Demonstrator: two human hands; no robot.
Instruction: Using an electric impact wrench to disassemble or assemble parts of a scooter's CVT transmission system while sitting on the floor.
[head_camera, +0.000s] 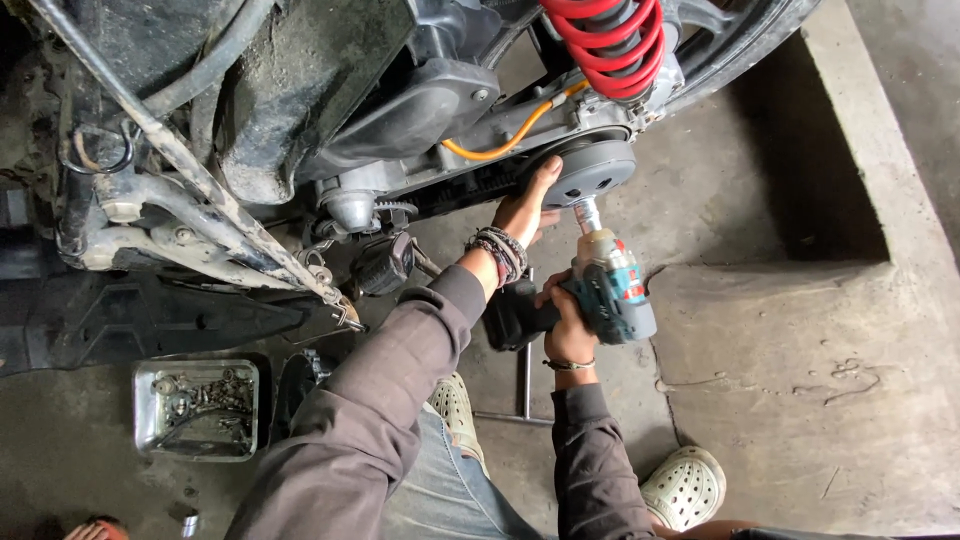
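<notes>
One small label — red and pale — on the teal impact wrench's (607, 285) side.

bare concrete floor (800, 400) right, red spring (610, 40) overhead, metal tray (197, 408) left

A: Describe the floor.
B: Bare grey concrete floor (790, 400), stained and cracked, evenly lit by flat light.
A: Any structure?
B: Raised grey concrete ledge (880, 150) at 2 o'clock, casting a dark shadow at its base. Square dented metal parts tray (197, 409) at 8 o'clock, on the floor.
</notes>
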